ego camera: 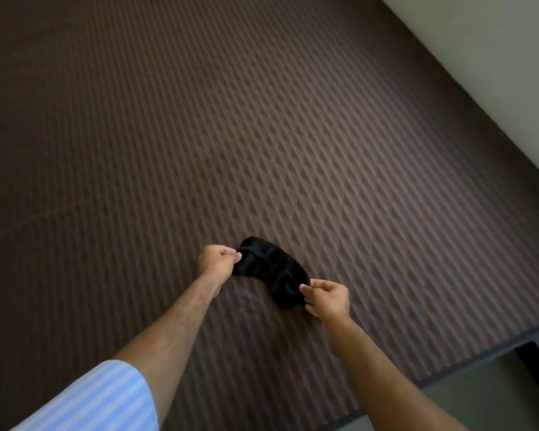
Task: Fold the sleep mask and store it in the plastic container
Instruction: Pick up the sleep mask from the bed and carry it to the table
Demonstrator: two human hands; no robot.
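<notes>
A striped sleeve (100, 399), pale blue and white, covers the left upper arm at the near left corner; from it the bare forearm runs up and to the right. The right forearm, bare as far as it shows, rises from the near edge toward the middle. Both arms reach forward and meet over the same spot.

The left hand (217, 259) is curled, knuckles up, its thumb and forefinger pinched on the far left end of the mask (269, 269). The right hand (327, 298) is likewise curled, its fingertips nipping the near right end. Each hand grasps the mask by an end, with the cloth stretched between them.

The mask is black, soft fabric, oblong with rounded ends, lying slantwise from far left to near right. A dark strap crosses its top, though its run is hard to trace against the black. It rests on the mat (293, 135) or just above it; I cannot tell which.

The mat is brown and covers most of the view, pressed all over with a raised diamond pattern in slanting rows. It is lit warmer at the middle right and falls dim toward the far left. Along the right a pale surface (495, 57) borders it. At the near right the mat ends at a straight edge, with grey floor (479, 405) beyond and a dark post (535, 362) standing there.
</notes>
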